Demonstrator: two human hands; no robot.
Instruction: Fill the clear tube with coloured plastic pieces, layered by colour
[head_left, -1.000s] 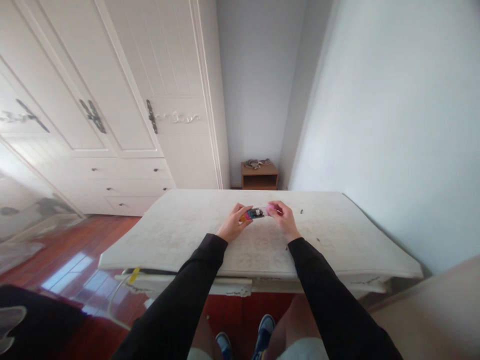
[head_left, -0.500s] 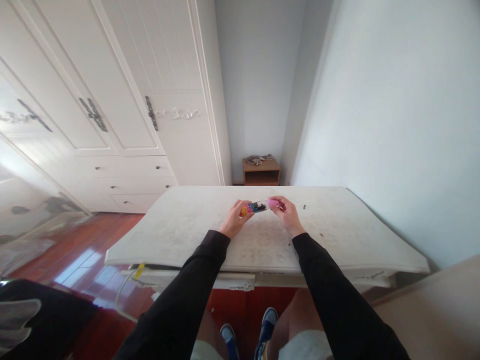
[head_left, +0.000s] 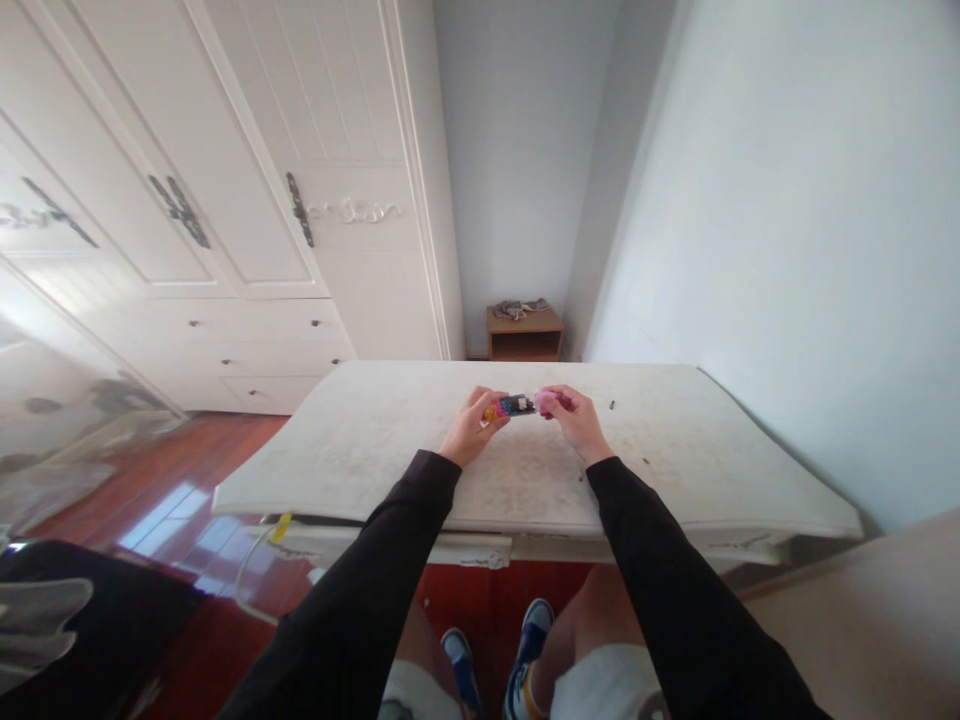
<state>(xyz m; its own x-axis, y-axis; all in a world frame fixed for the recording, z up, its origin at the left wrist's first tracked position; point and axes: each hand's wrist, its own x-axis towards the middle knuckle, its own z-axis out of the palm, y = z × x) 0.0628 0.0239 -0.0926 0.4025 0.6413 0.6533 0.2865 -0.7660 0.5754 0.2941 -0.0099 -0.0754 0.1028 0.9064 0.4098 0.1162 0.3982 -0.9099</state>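
Note:
Between my hands, above the white table [head_left: 390,430], is a small clear container [head_left: 517,405] filled with bands of yellow, pink, blue and black bits. My left hand [head_left: 478,420] is closed around its yellow end. At the other end sits a pink cap [head_left: 547,402], pinched in the fingers of my right hand [head_left: 574,418]. The cap is at or right beside the container's mouth; whether it is fastened I cannot tell. A few tiny dark bits lie on the tabletop to the right, one of them a dark speck [head_left: 612,405].
A white wardrobe [head_left: 375,270] with drawers stands at the back left. Beyond the table is a small wooden stand [head_left: 525,322] with a crumpled cloth [head_left: 517,308] on it. A pale wall [head_left: 787,250] runs along the right. A cable [head_left: 241,580] hangs at the front left.
The view has tilted slightly, so the table sits a little higher. Both hands keep their grips; the container lies slightly more level and the black bits inside look shifted.

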